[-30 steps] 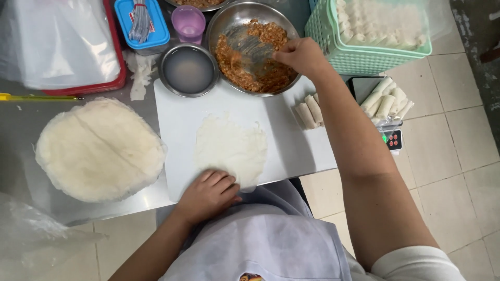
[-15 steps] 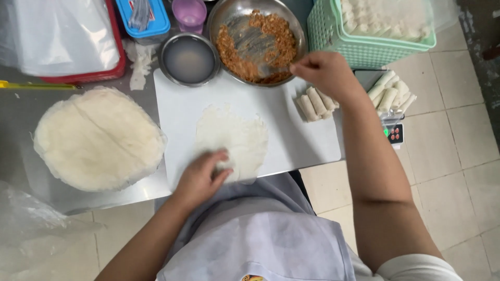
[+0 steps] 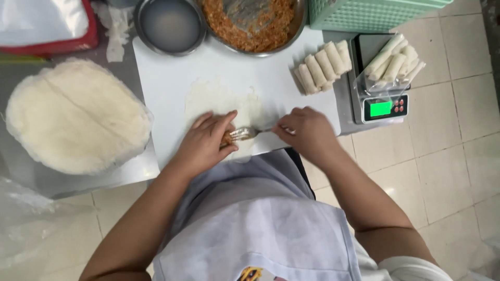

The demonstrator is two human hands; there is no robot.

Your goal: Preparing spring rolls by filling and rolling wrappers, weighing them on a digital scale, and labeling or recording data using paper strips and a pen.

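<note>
Wrapper (image 3: 221, 101) lies on board (image 3: 161, 73), bowl (image 3: 250, 23) behind, rolls (image 3: 323, 67) right.

I noted a stack of round white wrappers (image 3: 78, 117) lying left of the white cutting board (image 3: 161, 73); a small steel bowl of cloudy liquid (image 3: 171, 25) stood at its far edge; finished rolls (image 3: 322, 66) lay in a row beside a digital scale (image 3: 383, 106) carrying bagged rolls (image 3: 393, 65); a green plastic basket (image 3: 370, 11) sat beyond.

Metal fork (image 3: 245, 133) lies near-horizontal over thin translucent wrapper (image 3: 224, 101), flat on white board, tines left with orange filling.
</note>
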